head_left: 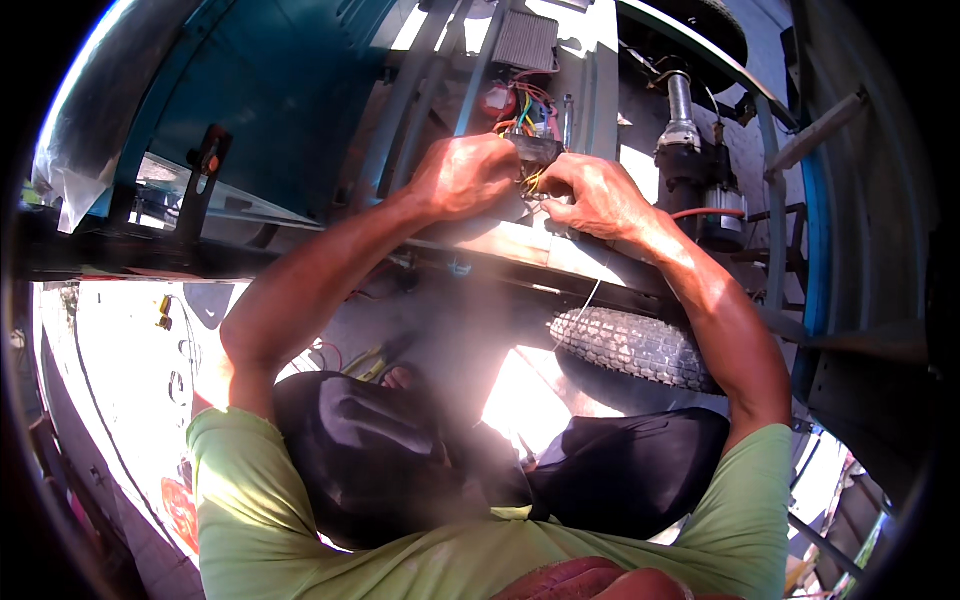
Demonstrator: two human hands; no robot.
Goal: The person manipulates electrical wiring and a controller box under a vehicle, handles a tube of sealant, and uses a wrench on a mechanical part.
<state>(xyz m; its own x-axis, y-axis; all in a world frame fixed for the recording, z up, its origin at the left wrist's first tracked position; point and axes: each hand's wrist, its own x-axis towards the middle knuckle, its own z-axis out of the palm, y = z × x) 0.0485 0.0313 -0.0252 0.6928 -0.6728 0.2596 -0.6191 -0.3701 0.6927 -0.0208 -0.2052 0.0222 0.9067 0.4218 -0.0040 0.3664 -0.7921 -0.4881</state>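
Note:
At the upper middle, both hands work among wiring on a frame. My left hand [470, 175] is closed, its knuckles up, at the left end of a black connector block [534, 148]; what its fingertips grip is hidden. My right hand [600, 200] is curled, thumb and forefinger at thin yellow wires [529, 181] just below the block. Red, green, blue and orange wires [522, 115] bunch above it, beside a red round part [496, 100]. A ribbed grey metal box [527, 42] lies beyond them.
A blue panel [250, 110] fills the upper left. A motor with metal tube [700, 190] sits right, beside steel rails [815, 135]. A knobbly tyre [630, 345] lies under the front beam [500, 243]. Yellow-handled tools [366, 362] lie by my knee.

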